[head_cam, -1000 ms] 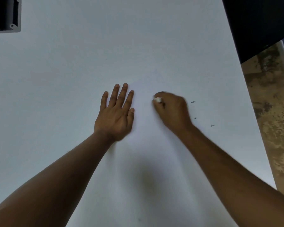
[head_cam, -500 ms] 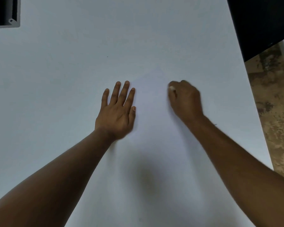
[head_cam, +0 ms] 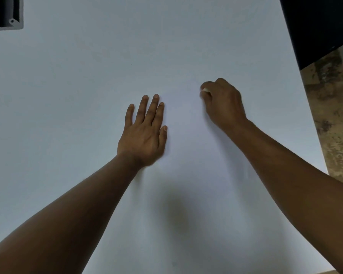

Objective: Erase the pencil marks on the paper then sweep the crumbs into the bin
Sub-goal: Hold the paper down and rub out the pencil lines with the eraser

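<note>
Paper (head_cam: 186, 46): thin, light, likely slides; left hand (head_cam: 145, 133) flat, pinning it. Eraser (head_cam: 205, 89): small, pinched in right hand (head_cam: 224, 103).

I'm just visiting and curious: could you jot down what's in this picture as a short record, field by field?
surface: white table
paper: white sheet under both hands, edges hard to make out
left hand: flat, fingers straight, pressing the sheet
right hand: fingers curled round a small white eraser, its tip at the sheet
pencil marks: none clearly visible
crumbs: one tiny dark speck far from the hands
bin: cannot tell; a grey box corner shows top left
floor: mottled brown at right
</note>
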Demonstrator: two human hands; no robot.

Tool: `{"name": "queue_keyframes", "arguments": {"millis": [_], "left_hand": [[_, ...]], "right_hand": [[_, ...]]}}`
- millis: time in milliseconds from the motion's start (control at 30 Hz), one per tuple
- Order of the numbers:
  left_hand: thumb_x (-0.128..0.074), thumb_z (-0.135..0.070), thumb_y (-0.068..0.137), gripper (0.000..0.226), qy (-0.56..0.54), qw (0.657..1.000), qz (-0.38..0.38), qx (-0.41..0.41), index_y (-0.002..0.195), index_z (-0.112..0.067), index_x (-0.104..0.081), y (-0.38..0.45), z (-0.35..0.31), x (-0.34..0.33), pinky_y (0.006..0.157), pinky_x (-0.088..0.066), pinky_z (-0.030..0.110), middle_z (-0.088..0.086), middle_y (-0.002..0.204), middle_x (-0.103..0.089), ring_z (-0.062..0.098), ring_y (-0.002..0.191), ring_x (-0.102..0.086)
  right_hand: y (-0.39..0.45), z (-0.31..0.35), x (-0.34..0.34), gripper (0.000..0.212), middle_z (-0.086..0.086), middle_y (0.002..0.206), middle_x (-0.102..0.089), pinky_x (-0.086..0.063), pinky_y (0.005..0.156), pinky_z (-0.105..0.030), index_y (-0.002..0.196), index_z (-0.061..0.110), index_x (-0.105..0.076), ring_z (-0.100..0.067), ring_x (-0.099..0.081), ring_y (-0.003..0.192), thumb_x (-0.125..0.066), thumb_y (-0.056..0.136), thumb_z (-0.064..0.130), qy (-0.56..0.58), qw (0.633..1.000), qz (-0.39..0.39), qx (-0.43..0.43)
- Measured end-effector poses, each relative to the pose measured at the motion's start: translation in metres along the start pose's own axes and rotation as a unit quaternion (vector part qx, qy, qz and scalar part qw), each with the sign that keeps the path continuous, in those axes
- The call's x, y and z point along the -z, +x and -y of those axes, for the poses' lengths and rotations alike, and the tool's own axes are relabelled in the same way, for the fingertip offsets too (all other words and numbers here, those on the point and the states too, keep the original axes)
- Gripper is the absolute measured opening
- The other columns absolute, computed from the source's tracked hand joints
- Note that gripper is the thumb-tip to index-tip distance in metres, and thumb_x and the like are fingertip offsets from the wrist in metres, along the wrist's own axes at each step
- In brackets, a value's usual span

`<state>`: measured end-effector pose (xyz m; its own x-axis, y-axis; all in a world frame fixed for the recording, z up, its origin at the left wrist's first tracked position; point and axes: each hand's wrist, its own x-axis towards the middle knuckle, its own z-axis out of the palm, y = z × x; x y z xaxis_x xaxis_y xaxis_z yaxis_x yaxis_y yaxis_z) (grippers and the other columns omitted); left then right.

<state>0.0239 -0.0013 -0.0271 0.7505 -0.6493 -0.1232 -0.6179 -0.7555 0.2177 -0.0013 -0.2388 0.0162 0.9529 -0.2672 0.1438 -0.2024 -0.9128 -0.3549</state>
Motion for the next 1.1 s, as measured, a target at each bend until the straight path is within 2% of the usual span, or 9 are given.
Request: {"name": "queue_keyframes", "arguments": {"millis": [100,300,433,567,700,800,867,1000,1100], "left_hand": [[-0.014,-0.043,0.107,0.065,0.004,1.0,-0.006,-0.002,0.164,-0.014,-0.007,0.0,0.0,0.001,0.127,0.003,0.051,0.004,0.173,0.002,0.024,0.159,0.009],[-0.013,-0.042,0.107,0.064,0.001,1.0,-0.001,0.0,0.164,-0.015,-0.007,0.0,0.0,0.003,0.127,0.003,0.051,0.004,0.173,0.001,0.025,0.159,0.007],[-0.012,-0.042,0.106,0.064,-0.003,1.0,0.003,0.002,0.164,-0.016,-0.007,0.001,-0.001,0.002,0.127,0.002,0.053,0.003,0.173,0.002,0.025,0.159,0.008],[-0.012,-0.042,0.105,0.065,0.001,1.0,-0.003,-0.001,0.164,-0.015,-0.01,0.001,0.0,0.002,0.127,0.001,0.054,0.003,0.173,0.0,0.026,0.159,0.005],[-0.014,-0.047,0.106,0.066,0.006,1.0,-0.012,-0.006,0.164,-0.015,-0.012,0.0,0.0,0.001,0.127,-0.001,0.054,0.004,0.173,-0.002,0.027,0.159,0.003],[-0.013,-0.056,0.105,0.072,0.016,1.0,-0.004,-0.014,0.165,-0.015,-0.009,0.0,0.002,0.0,0.127,0.0,0.054,0.005,0.173,0.001,0.027,0.159,0.006],[-0.013,-0.058,0.105,0.073,0.022,1.0,-0.001,-0.016,0.165,-0.016,-0.007,0.0,0.003,-0.001,0.127,0.0,0.054,0.005,0.173,0.002,0.027,0.159,0.007],[-0.017,-0.053,0.107,0.07,0.019,1.0,-0.007,-0.013,0.164,-0.014,-0.007,0.0,0.002,-0.002,0.127,0.001,0.054,0.005,0.173,0.002,0.027,0.159,0.007],[-0.017,-0.053,0.106,0.071,0.016,1.0,-0.008,-0.014,0.164,-0.014,-0.008,0.0,0.002,-0.002,0.127,0.001,0.054,0.005,0.173,0.001,0.027,0.159,0.007]], "right_hand": [[0.011,0.027,-0.009,0.024,-0.015,0.09,-0.062,-0.053,0.07,-0.038,0.11,0.007,-0.07,-0.033,-0.062,0.08,-0.054,0.094,0.016,0.045,0.996,0.016,0.074],[-0.013,0.029,-0.015,0.022,-0.012,0.084,-0.056,-0.049,0.061,-0.041,0.108,0.008,-0.068,-0.031,-0.055,0.077,-0.051,0.094,0.012,0.026,0.977,0.094,0.191],[-0.047,-0.028,0.017,0.021,-0.012,0.09,-0.061,-0.049,0.066,-0.038,0.111,0.01,-0.069,-0.034,-0.058,0.083,-0.058,0.094,0.009,-0.014,0.981,0.105,0.165],[-0.064,-0.053,0.039,0.02,-0.011,0.09,-0.065,-0.049,0.072,-0.033,0.112,0.01,-0.071,-0.033,-0.065,0.08,-0.059,0.095,0.009,-0.032,0.994,0.068,0.074],[-0.06,0.002,0.012,0.025,-0.013,0.092,-0.071,-0.052,0.073,-0.034,0.113,0.008,-0.071,-0.03,-0.068,0.081,-0.058,0.095,0.021,0.011,0.995,0.036,0.095],[-0.056,0.058,-0.014,0.017,-0.008,0.081,-0.067,-0.05,0.062,-0.032,0.101,0.009,-0.071,-0.027,-0.064,0.069,-0.061,0.091,0.018,0.045,0.991,0.035,0.122],[-0.055,0.061,-0.021,0.012,-0.007,0.074,-0.06,-0.045,0.055,-0.032,0.092,0.01,-0.068,-0.027,-0.059,0.063,-0.058,0.092,0.017,0.016,0.99,0.046,0.134],[-0.057,-0.003,0.001,0.009,-0.009,0.067,-0.054,-0.042,0.051,-0.034,0.08,0.009,-0.064,-0.028,-0.056,0.058,-0.06,0.088,0.008,-0.088,0.992,0.0,0.09],[-0.058,-0.039,0.023,0.021,-0.009,0.064,-0.049,-0.043,0.052,-0.037,0.077,0.008,-0.06,-0.027,-0.048,0.055,-0.047,0.092,0.013,-0.111,0.994,0.001,0.006]]}}
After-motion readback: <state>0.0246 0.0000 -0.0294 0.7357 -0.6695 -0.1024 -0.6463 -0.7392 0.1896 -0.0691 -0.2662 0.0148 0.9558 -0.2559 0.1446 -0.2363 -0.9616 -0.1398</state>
